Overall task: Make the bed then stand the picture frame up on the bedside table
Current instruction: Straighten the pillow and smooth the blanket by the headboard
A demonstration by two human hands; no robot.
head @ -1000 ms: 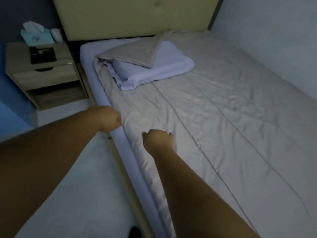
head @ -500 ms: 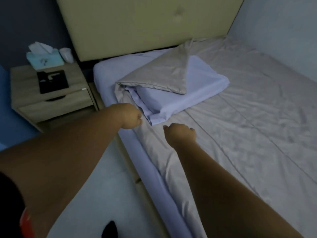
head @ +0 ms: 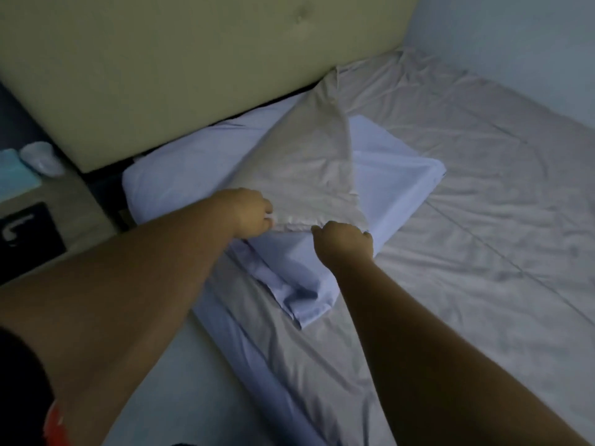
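Note:
A grey blanket [head: 467, 220] covers most of the bed. Its top corner [head: 309, 175] is folded back over a pale blue pillow [head: 396, 185] near the headboard. My left hand [head: 251, 214] and my right hand [head: 344, 243] both grip the lower edge of that folded-back corner, a short way apart. The black picture frame [head: 29, 230] lies flat on the wooden bedside table [head: 74, 201] at the left edge, partly cut off by the view.
A yellow-green padded headboard [head: 193, 69] stands behind the bed. A pale wall [head: 515, 43] runs along the bed's far side. A teal tissue box [head: 13, 178] and a small white cup [head: 42, 159] sit at the back of the bedside table. Pale floor [head: 167, 397] lies beside the bed.
I have moved up toward the head of the bed. Both hands went from closed fists near the bed's side edge to gripping the folded-back blanket corner over the pillow.

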